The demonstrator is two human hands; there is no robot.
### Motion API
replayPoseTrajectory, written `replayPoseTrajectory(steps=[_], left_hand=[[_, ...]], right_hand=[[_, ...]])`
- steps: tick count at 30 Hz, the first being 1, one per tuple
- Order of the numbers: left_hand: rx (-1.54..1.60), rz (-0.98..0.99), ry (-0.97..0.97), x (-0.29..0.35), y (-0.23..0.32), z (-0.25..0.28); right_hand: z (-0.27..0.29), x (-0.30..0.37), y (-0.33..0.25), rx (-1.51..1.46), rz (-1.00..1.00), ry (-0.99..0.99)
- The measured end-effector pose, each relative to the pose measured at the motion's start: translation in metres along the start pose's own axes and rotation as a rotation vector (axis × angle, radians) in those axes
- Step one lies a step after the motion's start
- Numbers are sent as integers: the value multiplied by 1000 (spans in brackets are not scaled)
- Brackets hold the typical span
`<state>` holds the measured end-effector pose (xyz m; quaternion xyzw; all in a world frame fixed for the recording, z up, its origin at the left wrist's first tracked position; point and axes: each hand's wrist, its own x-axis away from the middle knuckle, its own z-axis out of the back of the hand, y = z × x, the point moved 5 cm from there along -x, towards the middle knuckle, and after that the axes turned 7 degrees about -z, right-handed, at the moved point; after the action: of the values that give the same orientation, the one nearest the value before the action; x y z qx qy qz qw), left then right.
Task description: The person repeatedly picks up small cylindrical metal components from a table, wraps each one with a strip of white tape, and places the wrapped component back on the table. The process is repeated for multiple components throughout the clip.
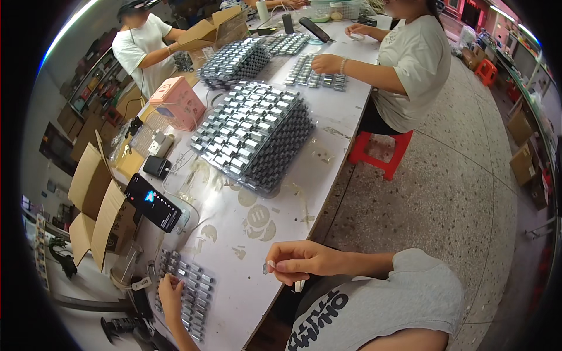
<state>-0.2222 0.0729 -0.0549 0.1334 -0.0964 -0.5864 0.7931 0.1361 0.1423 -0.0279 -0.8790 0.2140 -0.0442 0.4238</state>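
Observation:
My left hand (pixel 170 295) is at the lower left, its fingers drawn together over the left side of a clear tray (pixel 202 319) filled with rows of small shiny metal pieces (pixel 193 286). Whatever its fingertips pinch is hidden. Near the table's front edge, my right hand (pixel 304 260) is raised with thumb and fingers pressed together. A tiny pale object (pixel 270 266) shows at those fingertips, too small to name.
Stacked trays of metal pieces (pixel 252 128) stand mid-table. A phone (pixel 153 202) leans on a stand near an open carton (pixel 99 205) and a pink box (pixel 177 103). Across the table, one person (pixel 413 64) handles a tray; another (pixel 143 44) reaches toward a carton. A red stool (pixel 380 153) stands beyond the table edge.

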Motion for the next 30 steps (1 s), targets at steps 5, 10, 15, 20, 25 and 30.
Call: replayPoseTrajectory(steps=[5, 10, 15, 20, 25, 30], left_hand=[[-118, -66, 31, 8, -4, 1], [30, -86, 207, 27, 38, 27], [408, -83, 227, 53, 124, 16], [1040, -71, 74, 65, 204, -34], [1176, -129, 286, 56, 236, -35], [1361, -44, 309, 64, 246, -16]], right_hand=[[1, 3, -7, 14, -13, 43], [9, 7, -16, 48, -61, 108], [22, 7, -24, 123, -7, 251], [0, 2, -34, 360, -95, 212], [-16, -14, -34, 575, -161, 179], [-23, -21, -41, 584, -101, 229]])
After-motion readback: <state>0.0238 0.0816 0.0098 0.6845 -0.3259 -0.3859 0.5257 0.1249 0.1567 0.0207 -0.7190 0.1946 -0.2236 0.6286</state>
